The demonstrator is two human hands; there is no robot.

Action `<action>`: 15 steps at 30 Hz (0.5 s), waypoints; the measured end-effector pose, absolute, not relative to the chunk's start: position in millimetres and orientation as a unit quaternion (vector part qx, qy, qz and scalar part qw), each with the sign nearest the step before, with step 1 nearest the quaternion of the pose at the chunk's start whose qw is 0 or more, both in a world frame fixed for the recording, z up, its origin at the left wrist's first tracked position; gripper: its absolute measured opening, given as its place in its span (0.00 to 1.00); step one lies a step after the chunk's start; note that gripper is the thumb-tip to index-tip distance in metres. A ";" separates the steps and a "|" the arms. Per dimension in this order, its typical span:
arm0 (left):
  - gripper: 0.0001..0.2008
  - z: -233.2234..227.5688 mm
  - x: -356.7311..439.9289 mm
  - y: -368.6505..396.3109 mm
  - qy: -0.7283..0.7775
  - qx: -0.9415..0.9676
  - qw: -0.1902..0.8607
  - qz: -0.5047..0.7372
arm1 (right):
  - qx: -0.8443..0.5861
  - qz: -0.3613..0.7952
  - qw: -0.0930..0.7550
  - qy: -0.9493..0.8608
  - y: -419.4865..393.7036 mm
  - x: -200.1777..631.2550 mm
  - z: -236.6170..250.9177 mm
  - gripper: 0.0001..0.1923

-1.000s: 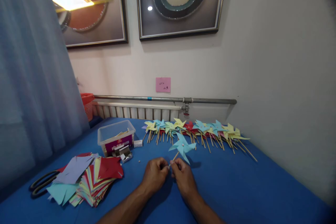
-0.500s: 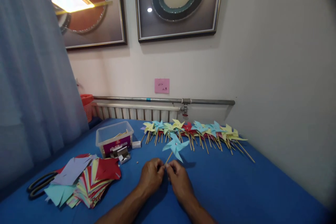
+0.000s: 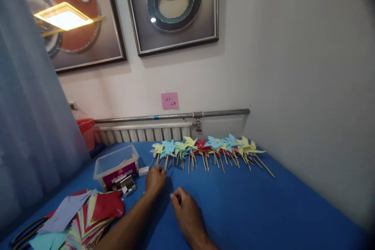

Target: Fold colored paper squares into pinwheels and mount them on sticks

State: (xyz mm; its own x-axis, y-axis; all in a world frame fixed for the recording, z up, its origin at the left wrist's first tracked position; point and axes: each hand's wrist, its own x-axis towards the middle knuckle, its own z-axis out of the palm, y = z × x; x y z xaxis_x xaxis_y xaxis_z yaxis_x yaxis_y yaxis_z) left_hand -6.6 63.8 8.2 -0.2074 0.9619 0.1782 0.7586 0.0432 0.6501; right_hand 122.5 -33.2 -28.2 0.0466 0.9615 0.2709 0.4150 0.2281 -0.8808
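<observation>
Pinwheels (image 3: 202, 147) lie in a row along the far edge of the blue surface (image 3: 263, 203), sticks pointing back toward the person, the row running left to right just beyond the left hand (image 3: 155, 179). That hand is the nearer one, its grip at the stick of the leftmost pinwheel; whether the fingers are closed on it I cannot tell. The right hand (image 3: 186, 213) rests behind and right of it, fingers loosely curled, holding nothing, well apart from the row.

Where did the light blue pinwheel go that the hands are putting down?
In the head view, the light blue pinwheel lies at the left end of the pinwheel row, by the wall, with the left hand on its stick.
</observation>
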 end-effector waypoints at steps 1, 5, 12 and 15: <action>0.09 13.9 -0.7 71.8 0.714 0.606 0.142 0.321 | -0.551 0.290 0.466 -0.629 -32.9 122.3 -28.9 0.10; 0.11 27.3 25.3 97.7 0.735 0.600 0.103 0.298 | -0.559 0.297 0.457 -0.625 -33.2 122.4 -28.8 0.10; 0.14 21.4 43.5 123.8 0.762 0.581 0.099 0.270 | -0.566 0.312 0.445 -0.620 -35.0 121.6 -23.8 0.10; 0.14 20.3 42.4 123.5 0.766 0.579 0.098 0.263 | -0.565 0.321 0.441 -0.619 -34.6 122.0 -23.9 0.10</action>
